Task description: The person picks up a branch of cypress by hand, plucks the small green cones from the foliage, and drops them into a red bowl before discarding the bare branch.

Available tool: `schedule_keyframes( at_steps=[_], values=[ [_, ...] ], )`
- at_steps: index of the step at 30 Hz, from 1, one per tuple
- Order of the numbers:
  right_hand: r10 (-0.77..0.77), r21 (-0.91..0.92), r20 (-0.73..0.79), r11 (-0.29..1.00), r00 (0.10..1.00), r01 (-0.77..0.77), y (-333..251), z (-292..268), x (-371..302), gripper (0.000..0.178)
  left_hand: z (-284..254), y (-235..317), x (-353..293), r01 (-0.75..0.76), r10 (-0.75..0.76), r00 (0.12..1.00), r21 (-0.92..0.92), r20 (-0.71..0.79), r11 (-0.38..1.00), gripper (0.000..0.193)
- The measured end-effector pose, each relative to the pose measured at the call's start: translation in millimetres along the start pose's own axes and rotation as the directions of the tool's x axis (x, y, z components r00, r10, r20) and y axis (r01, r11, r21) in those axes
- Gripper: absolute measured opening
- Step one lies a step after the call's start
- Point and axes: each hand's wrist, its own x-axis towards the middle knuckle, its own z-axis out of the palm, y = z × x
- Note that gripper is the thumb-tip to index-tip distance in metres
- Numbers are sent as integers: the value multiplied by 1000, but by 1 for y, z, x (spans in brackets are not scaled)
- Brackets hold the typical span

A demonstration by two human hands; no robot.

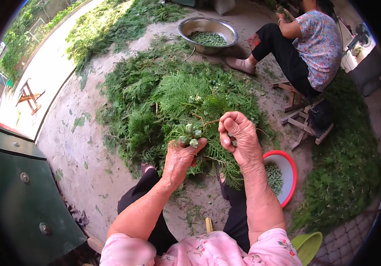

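Observation:
My left hand (179, 162) grips a leafy conifer sprig with a cluster of pale green cones (193, 142) showing above the thumb. A bare brown twig (205, 124) rises from beside the cones toward my right hand (243, 141). The right fingers are curled in, and green cones (234, 142) show inside them. Whether the fingertips pinch the twig's end, I cannot tell. Under both hands spreads a large heap of cut conifer branches (150, 88). By my right forearm, partly hidden, stands a red-rimmed white basin (293, 177) holding many small green cones (274, 178).
A wide metal basin (182, 33) of green cones stands beyond the heap. A seated person (319, 48) works at the far right, near wooden folding stools (301, 124). More cut greenery (341, 177) lies along the right. A dark green metal panel (17, 190) borders the left.

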Motion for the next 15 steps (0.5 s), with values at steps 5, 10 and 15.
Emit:
schedule_keyframes(
  at_steps=[5, 10, 15],
  values=[
    [60, -533, 16, 845, 998, -43, 12, 15, -4, 22, 2, -3, -1, -85, 83, 995, 26, 49, 996, 29],
    [-63, -705, 30, 706, 998, 66, 17, 19, -3, 21, -1, -8, 0, -162, 153, 986, 146, 73, 976, 32],
    [-239, -695, -10, 700, 971, 165, 17, 24, -4, 15, -3, -11, 2, -280, 264, 958, 179, 107, 943, 31]
  ],
)
